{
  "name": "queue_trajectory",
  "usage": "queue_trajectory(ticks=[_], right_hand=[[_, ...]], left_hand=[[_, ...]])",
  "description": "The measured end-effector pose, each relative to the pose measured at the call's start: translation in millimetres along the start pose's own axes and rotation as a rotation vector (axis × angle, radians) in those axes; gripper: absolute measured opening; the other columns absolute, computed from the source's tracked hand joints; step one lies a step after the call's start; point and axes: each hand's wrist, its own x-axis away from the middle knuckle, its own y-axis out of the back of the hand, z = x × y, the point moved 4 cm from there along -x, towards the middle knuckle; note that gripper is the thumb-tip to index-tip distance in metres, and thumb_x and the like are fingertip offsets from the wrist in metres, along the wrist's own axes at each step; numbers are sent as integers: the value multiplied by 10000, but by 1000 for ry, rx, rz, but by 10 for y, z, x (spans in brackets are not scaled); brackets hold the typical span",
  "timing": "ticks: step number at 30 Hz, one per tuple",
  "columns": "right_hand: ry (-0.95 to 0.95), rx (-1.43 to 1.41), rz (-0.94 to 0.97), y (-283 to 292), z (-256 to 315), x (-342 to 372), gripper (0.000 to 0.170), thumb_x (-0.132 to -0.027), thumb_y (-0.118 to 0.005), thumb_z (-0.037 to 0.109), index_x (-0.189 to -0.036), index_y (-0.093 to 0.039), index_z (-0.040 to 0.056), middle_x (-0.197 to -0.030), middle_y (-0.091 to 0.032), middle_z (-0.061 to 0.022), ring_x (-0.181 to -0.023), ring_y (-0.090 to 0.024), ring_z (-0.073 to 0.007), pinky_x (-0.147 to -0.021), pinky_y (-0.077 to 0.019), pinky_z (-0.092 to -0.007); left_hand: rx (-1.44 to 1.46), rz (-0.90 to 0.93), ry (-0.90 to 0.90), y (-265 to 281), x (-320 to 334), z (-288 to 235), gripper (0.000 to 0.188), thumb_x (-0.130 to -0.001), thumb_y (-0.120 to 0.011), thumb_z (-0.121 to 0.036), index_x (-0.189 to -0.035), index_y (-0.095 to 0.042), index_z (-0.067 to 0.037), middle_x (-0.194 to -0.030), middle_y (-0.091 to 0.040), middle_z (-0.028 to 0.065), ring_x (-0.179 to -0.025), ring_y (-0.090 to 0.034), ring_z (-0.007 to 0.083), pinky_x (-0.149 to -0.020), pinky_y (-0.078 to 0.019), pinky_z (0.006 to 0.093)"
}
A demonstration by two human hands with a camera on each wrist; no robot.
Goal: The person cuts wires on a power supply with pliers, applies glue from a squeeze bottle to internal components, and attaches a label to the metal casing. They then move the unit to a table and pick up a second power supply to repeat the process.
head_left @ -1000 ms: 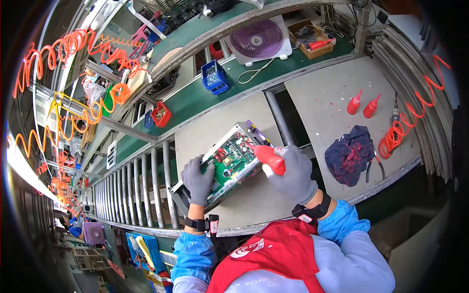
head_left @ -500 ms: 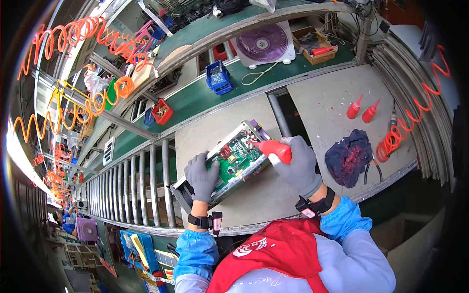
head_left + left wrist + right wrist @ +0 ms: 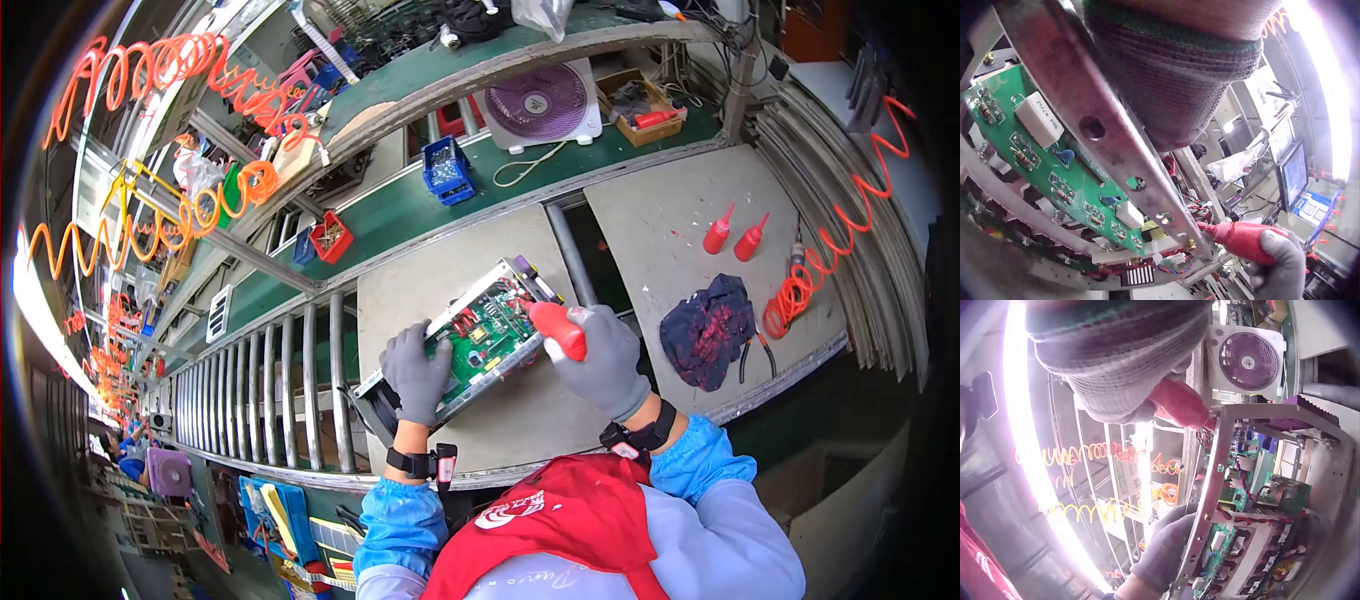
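An open metal chassis point(image 3: 500, 367) with a green circuit board point(image 3: 487, 338) lies at a slant on the grey work surface. My gloved left hand point(image 3: 416, 372) grips its left end, thumb towards the board. In the gloved right hand point(image 3: 603, 362) is a red squeeze bottle point(image 3: 558, 328), its narrow nozzle pointing down at the wires near the chassis's right end. White block parts and resistors on the board point(image 3: 1022, 125) show in the left wrist view. The right wrist view has the bottle point(image 3: 1179, 405) at the chassis rim point(image 3: 1213, 481), its tip partly hidden.
Two red bottles point(image 3: 717, 232) stand on the right panel, near a stained dark cloth point(image 3: 708, 335), pliers point(image 3: 765, 350) and a coiled orange hose point(image 3: 790, 305). Behind are a blue bin point(image 3: 447, 172), a red bin point(image 3: 330, 238) and a purple fan point(image 3: 537, 103). Rollers point(image 3: 290, 390) run left.
The chassis, with the bottle over it, has shifted slightly right in the head view, which has itself moved a little. Both hands keep their hold, and the nozzle stays at the wired end.
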Motion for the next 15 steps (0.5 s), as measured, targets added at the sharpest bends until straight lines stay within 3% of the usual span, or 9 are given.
queue_trajectory(ticks=[15], right_hand=[[-219, -111, -22, 191, -138, 293, 463, -752, -853, 160, -1106, -594, 10, -988, -655, -169, -863, -678, -335, -762, -542, -405]], left_hand=[[16, -98, -26, 157, 221, -181, 389, -769, -737, -286, -1120, -700, -122, -990, -703, 70, -951, -639, 272, -866, -458, 434]])
